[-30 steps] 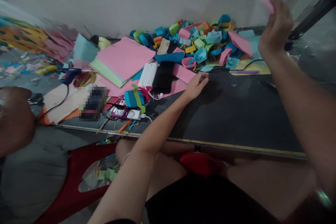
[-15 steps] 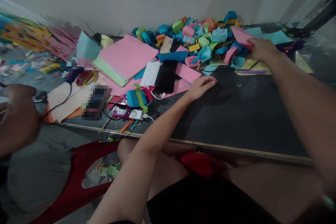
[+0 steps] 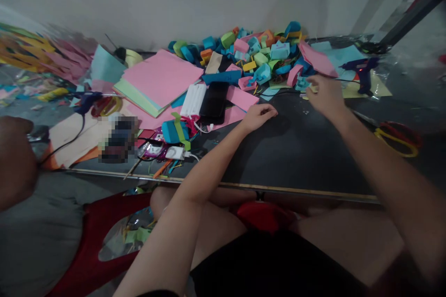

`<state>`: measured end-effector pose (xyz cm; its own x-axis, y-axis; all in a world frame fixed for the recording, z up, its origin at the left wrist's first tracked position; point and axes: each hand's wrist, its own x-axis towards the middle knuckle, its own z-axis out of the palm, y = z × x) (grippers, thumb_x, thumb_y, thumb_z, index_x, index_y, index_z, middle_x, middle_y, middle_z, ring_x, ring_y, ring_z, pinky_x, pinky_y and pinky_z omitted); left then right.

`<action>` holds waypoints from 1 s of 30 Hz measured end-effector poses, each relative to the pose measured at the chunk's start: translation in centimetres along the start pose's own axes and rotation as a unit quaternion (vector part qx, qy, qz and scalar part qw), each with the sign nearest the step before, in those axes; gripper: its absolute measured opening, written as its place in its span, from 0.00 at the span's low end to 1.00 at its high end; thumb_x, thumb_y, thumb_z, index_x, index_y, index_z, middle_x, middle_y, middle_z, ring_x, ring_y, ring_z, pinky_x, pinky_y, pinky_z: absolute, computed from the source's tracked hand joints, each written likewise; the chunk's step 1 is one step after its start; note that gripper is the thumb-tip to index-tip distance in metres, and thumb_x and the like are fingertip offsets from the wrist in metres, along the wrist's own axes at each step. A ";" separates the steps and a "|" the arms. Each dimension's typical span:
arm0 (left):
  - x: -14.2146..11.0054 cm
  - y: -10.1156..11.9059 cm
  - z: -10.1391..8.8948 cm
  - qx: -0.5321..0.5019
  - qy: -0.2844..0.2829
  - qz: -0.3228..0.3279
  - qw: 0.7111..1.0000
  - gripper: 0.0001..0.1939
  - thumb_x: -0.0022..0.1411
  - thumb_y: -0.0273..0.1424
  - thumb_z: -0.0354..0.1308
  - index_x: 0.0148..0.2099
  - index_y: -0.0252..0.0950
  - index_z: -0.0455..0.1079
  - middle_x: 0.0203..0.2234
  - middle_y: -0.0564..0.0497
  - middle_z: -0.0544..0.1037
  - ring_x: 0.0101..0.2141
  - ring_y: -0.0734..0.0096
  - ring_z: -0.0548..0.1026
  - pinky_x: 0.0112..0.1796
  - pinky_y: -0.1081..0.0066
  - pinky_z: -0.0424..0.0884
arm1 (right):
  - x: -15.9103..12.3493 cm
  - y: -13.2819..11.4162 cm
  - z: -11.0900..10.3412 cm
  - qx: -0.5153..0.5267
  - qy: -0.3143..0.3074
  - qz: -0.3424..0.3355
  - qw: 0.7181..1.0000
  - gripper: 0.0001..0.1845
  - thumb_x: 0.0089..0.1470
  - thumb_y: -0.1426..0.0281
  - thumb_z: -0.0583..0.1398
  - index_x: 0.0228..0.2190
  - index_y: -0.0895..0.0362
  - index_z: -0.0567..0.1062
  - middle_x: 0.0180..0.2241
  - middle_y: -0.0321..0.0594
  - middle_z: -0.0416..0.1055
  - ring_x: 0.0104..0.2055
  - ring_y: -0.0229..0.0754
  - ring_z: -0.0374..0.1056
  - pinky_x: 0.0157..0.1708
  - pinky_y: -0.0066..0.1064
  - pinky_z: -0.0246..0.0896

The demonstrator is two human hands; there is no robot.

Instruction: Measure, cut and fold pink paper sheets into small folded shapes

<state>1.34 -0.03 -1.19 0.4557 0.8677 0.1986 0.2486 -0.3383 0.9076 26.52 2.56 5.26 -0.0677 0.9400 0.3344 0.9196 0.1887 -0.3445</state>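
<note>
The right hand (image 3: 326, 96) has moved off the folded pink paper (image 3: 317, 59), which now lies released at the right end of the far multicoloured paper heap (image 3: 260, 59), so that piece seems laid aside. Its fingers are half curled; I cannot tell whether they pinch anything. The left hand (image 3: 257, 118), loosely open, looks empty near the dark grey tabletop (image 3: 296, 158).

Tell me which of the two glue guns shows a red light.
The rightmost glue gun, beyond the person's right hand: a red light shows on its body. The leftmost glue gun, near the pale papers, shows none.
</note>
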 end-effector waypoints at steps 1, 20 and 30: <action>0.0 0.1 0.0 0.001 0.003 0.000 1.000 0.12 0.69 0.36 0.58 0.38 0.35 0.79 0.33 0.49 0.83 0.31 0.73 0.76 0.37 0.71 0.71 | -1.2 -0.7 0.3 0.015 0.003 -0.006 1.000 0.20 0.56 0.78 0.65 0.52 0.61 0.81 0.48 0.55 0.81 0.52 0.57 0.78 0.56 0.50 0.68; -1.7 1.4 -1.2 0.398 0.201 -0.039 0.894 0.31 0.61 0.27 0.61 0.66 0.34 0.67 0.67 0.33 0.68 0.68 0.40 0.64 0.65 0.44 0.63 | -5.3 -3.2 5.1 0.232 0.053 -0.074 0.969 0.07 0.52 0.76 0.53 0.30 0.51 0.66 0.34 0.41 0.72 0.35 0.44 0.68 0.39 0.38 0.66; -1.6 2.9 -3.1 0.440 0.192 -0.200 0.854 0.24 0.72 0.24 0.48 0.67 0.33 0.69 0.47 0.34 0.83 0.48 0.49 0.83 0.49 0.56 0.78 | -6.6 -5.3 5.1 0.371 -0.074 -0.010 0.926 0.14 0.52 0.57 0.64 0.38 0.52 0.76 0.33 0.42 0.79 0.32 0.44 0.72 0.39 0.43 0.71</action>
<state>-1.34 -1.28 2.30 -0.0876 0.9764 0.1975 0.9417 0.0165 0.3360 20.13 -3.22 0.44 -0.1840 0.9527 0.2419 0.4032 0.2976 -0.8654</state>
